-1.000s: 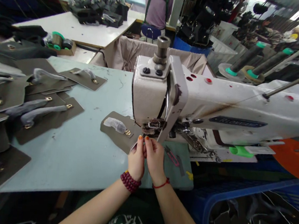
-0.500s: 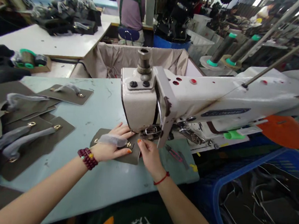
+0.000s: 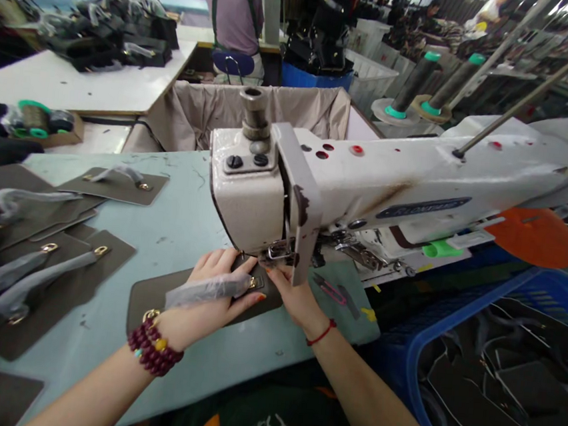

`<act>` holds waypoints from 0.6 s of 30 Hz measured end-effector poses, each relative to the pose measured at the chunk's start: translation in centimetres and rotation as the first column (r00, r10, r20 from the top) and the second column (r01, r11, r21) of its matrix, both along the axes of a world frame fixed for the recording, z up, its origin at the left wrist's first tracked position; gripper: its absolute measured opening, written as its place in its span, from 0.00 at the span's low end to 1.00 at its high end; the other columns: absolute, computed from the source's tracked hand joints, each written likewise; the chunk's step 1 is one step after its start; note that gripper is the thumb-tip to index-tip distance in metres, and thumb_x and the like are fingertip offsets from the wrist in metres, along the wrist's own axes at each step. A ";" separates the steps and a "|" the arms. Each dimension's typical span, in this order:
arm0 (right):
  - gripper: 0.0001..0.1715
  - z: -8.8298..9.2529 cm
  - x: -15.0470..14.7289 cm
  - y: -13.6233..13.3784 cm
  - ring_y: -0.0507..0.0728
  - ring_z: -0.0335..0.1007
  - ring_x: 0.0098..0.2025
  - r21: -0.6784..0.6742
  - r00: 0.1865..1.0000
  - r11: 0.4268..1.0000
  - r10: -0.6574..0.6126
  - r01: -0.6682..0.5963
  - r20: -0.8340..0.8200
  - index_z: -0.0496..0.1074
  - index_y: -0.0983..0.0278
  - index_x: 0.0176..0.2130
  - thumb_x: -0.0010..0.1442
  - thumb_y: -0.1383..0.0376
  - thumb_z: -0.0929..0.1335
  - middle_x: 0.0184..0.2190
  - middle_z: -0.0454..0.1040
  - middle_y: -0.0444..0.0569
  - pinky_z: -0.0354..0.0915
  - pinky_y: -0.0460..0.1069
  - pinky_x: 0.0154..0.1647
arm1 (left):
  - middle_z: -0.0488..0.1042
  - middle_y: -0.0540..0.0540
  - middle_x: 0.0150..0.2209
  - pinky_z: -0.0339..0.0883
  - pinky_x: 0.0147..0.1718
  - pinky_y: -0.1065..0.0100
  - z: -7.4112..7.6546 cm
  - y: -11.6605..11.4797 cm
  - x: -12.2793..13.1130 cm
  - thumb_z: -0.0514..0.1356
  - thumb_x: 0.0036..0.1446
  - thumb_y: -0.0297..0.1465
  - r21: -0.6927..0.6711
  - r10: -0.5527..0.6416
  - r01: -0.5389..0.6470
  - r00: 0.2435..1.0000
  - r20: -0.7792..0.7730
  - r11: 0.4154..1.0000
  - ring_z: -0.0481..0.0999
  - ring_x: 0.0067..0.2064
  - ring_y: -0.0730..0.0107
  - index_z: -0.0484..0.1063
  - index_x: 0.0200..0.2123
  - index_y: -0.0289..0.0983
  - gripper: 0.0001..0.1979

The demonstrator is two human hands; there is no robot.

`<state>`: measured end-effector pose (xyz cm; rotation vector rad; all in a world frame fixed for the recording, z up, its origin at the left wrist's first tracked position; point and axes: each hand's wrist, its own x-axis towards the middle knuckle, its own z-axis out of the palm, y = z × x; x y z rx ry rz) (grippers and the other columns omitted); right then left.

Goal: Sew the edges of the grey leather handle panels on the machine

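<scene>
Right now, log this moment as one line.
left hand: on grey-brown panel, under its wrapped handle | right hand: close to sewing machine head | blue basket: holding similar panels

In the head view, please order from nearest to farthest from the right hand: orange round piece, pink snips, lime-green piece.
1. Pink snips: just right of the right hand.
2. Lime-green piece: farther right.
3. Orange round piece: rightmost of these.

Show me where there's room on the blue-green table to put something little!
There's bare tabletop between the panel pile and the sewing machine, and another patch at the front edge, between the forearms, nearer than the panel under the left hand. It's crowded far left, where panels overlap, and by the machine, where the right hand is too.
</scene>
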<state>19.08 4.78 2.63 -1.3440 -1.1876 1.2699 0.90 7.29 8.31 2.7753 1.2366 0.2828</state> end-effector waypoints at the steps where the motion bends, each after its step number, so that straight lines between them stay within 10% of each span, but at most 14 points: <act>1: 0.23 0.0 0.1 -0.1 0.53 0.67 0.31 0.007 1.000 1.000 -0.001 0.001 -0.001 0.69 0.66 0.23 0.60 0.52 0.65 0.21 0.69 0.44 0.60 0.43 0.29 | 0.67 0.37 0.46 0.63 0.47 0.51 0.0 0.1 0.0 0.53 0.59 0.48 0.009 0.010 -0.010 1.000 0.002 1.000 0.66 0.49 0.49 0.71 0.46 0.38 0.22; 9: 0.20 -1.0 1.3 -3.8 0.53 0.74 0.30 -0.046 0.985 0.985 0.162 -0.165 -0.054 0.72 0.66 0.37 0.64 0.53 0.62 0.29 0.76 0.48 0.65 0.44 0.28 | 0.69 0.39 0.43 0.64 0.44 0.54 -0.2 0.4 0.1 0.53 0.60 0.47 0.066 0.026 -0.028 0.999 0.034 0.997 0.68 0.45 0.53 0.72 0.43 0.38 0.20; 18: 0.22 -1.8 0.7 -4.1 0.51 0.73 0.27 0.015 0.990 0.995 0.096 -0.095 -0.107 0.71 0.67 0.28 0.66 0.55 0.62 0.25 0.75 0.49 0.67 0.44 0.30 | 0.72 0.39 0.44 0.65 0.44 0.55 0.4 1.4 0.2 0.51 0.61 0.46 -0.036 0.031 -0.030 0.999 0.044 0.999 0.70 0.44 0.55 0.74 0.38 0.38 0.20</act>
